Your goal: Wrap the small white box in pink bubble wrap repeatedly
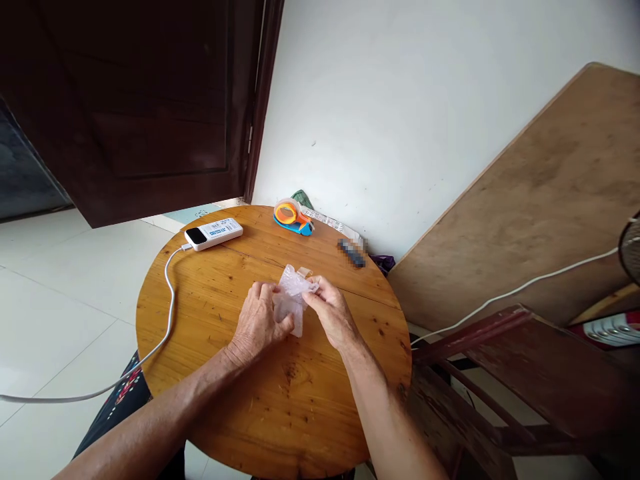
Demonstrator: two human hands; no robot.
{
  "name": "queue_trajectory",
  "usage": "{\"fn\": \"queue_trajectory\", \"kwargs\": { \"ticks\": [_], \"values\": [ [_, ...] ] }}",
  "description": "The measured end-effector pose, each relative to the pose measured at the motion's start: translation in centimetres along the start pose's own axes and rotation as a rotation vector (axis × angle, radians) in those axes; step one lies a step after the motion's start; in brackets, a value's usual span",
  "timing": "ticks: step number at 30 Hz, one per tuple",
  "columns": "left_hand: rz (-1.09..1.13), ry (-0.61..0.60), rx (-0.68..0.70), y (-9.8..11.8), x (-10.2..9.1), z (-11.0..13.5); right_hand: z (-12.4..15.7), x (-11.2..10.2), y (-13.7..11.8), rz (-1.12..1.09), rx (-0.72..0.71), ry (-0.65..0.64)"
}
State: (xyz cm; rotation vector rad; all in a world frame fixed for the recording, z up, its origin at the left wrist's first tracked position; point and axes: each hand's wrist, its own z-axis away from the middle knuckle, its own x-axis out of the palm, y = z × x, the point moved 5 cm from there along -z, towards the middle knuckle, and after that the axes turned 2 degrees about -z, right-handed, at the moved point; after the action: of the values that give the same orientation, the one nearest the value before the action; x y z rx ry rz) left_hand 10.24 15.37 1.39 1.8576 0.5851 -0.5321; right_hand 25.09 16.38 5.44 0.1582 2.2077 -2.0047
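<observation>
A small folded piece of clear bubble wrap [295,283] lies near the middle of the round wooden table [280,427]. My left hand [259,317] rests at its left side, with curled fingers at the far edge and the thumb on the near part, gripping it against the tabletop. Pinched between the thumb and fingers of my right hand [331,310] is the right corner of the same wrap. A short strip of clear tape [305,272] seems to stick out at its far edge. Whether anything is inside the wrap, I cannot tell.
A white power bank [214,234] with a white cable [173,293] sits at the table's back left. An orange and blue tape dispenser [294,217], a printed strip [333,223] and a blurred dark object [352,253] lie at the back. A dark red wooden chair [540,373] stands right.
</observation>
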Motion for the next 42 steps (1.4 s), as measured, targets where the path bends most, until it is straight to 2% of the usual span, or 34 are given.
{"fn": "queue_trajectory", "kwargs": {
  "ticks": [9,14,17,19,22,27,29,32,35,38,42],
  "values": [
    [0.405,-0.12,0.079,-0.1,0.3,-0.3,5.3,0.7,-0.5,0.27,-0.24,-0.036],
    [0.452,-0.253,0.043,-0.3,0.5,-0.4,6.6,1.4,0.6,0.465,-0.422,-0.027],
    [0.419,-0.257,0.051,-0.2,0.3,-0.5,6.7,1.8,1.1,0.568,-0.536,0.015],
    [0.409,-0.251,0.044,0.0,0.0,-0.6,6.4,1.9,1.1,0.579,-0.562,0.049],
    [0.452,-0.297,0.002,0.4,-0.6,-0.5,5.5,1.4,0.7,0.494,-0.461,0.082],
    [0.551,-0.448,-0.092,0.5,-1.0,-0.3,3.5,0.3,2.4,0.116,0.025,0.039],
    [0.553,-0.483,-0.122,0.0,-0.6,-0.3,3.0,0.2,3.2,0.026,0.126,0.015],
    [0.598,-0.49,-0.119,-0.6,0.1,-0.4,2.3,-0.2,3.5,0.163,0.109,0.039],
    [0.607,-0.417,-0.12,-1.3,0.6,-0.6,1.5,-0.5,3.2,0.283,0.069,0.029],
    [0.585,-0.342,-0.141,-1.8,0.9,-0.7,0.7,-0.4,3.3,0.237,0.066,0.02],
    [0.547,-0.304,-0.141,-1.8,1.2,-0.9,0.2,-0.2,3.5,0.16,0.031,0.063]
  ]
}}
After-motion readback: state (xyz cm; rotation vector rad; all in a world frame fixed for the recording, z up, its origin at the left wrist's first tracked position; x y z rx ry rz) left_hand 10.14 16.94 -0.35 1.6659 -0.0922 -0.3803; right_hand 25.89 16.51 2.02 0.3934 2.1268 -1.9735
